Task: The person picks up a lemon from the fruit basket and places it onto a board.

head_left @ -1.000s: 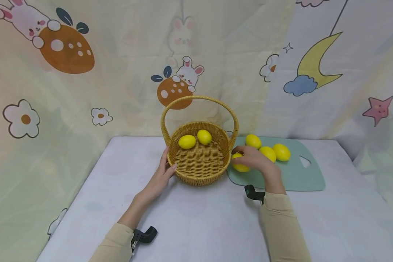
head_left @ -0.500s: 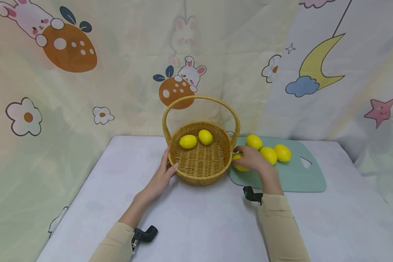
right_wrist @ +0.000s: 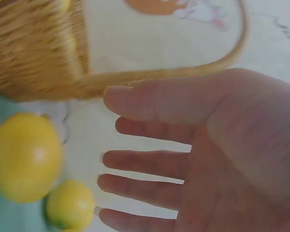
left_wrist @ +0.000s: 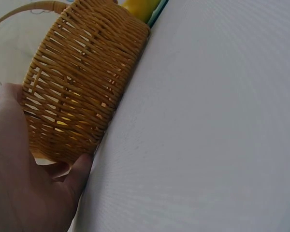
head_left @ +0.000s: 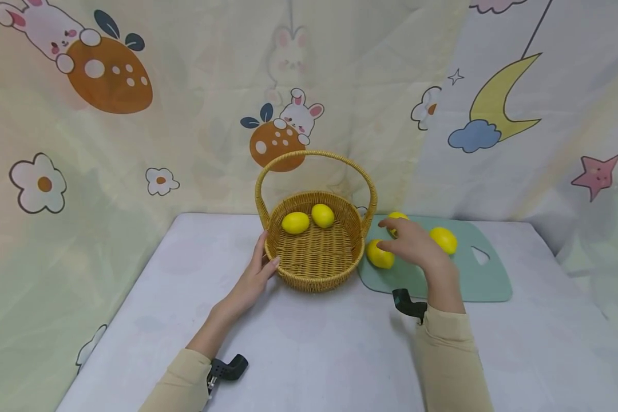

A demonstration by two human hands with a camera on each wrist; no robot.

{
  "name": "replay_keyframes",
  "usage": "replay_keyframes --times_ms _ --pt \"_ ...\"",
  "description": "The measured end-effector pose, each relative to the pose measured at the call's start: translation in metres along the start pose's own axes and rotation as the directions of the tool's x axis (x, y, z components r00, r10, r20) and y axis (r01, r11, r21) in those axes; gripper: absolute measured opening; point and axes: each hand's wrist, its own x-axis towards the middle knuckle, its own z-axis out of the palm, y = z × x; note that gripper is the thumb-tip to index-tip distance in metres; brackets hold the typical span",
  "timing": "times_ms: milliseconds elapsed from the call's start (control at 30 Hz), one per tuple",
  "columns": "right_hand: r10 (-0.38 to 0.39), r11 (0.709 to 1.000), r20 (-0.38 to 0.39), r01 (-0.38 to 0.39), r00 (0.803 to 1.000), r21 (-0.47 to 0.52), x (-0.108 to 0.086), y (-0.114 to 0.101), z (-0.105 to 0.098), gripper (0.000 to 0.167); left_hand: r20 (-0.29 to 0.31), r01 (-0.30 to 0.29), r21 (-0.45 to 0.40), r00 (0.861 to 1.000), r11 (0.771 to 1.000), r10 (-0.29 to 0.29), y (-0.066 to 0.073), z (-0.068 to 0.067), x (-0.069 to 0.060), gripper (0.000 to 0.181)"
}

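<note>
My left hand [head_left: 248,286] rests against the left side of a round wicker basket [head_left: 314,280], its thumb and fingers spread about the woven wall. In the left wrist view, this hand [left_wrist: 29,174] holds the basket [left_wrist: 82,82] near the table. Two lemons [head_left: 295,223] lie inside. To the right, my right hand [head_left: 417,246] hovers over a green cutting board [head_left: 479,283], fingers extended and holding nothing. Near its thumb, a lemon [head_left: 380,254] sits by the basket. Another lemon [head_left: 444,241] lies right of the hand; a third lemon [head_left: 396,216] is partly covered by the fingers.
The basket's tall arched handle [head_left: 314,153] stands upright. A white cloth covers the table [head_left: 309,355]. Behind it hangs a printed curtain [head_left: 201,103] with rabbits, flowers and a moon. The board has a cut-out grip at its right end.
My right hand has let go of the lemon beside the basket and moved right and up, its fingers now extended. It hides one lemon seen before. The left hand and basket stay put.
</note>
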Motion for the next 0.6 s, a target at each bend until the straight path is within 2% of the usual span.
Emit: replay_keyframes --times_ms 167,300,433,600 --pt "-0.066 0.997 -0.049 0.068 0.997 0.037 -0.011 -0.018 -0.009 0.049 -0.001 0.0 -0.002 1.0 1.0 0.0 -0.001 0.0 0.0 0.071" --pt "-0.13 0.989 -0.092 0.136 0.987 0.062 -0.012 -0.034 -0.006 0.043 0.0 -0.001 -0.01 1.0 1.0 0.001 -0.002 0.0 0.0 0.071" --pt "-0.21 0.97 -0.121 0.222 0.97 0.102 0.0 -0.042 0.01 0.041 0.001 -0.001 -0.019 1.0 1.0 0.001 -0.001 0.0 0.0 0.071" --pt "-0.25 0.946 -0.105 0.266 0.962 0.186 0.022 -0.046 0.038 0.04 0.006 -0.007 -0.03 1.0 1.0 0.007 -0.001 0.0 0.001 0.071"
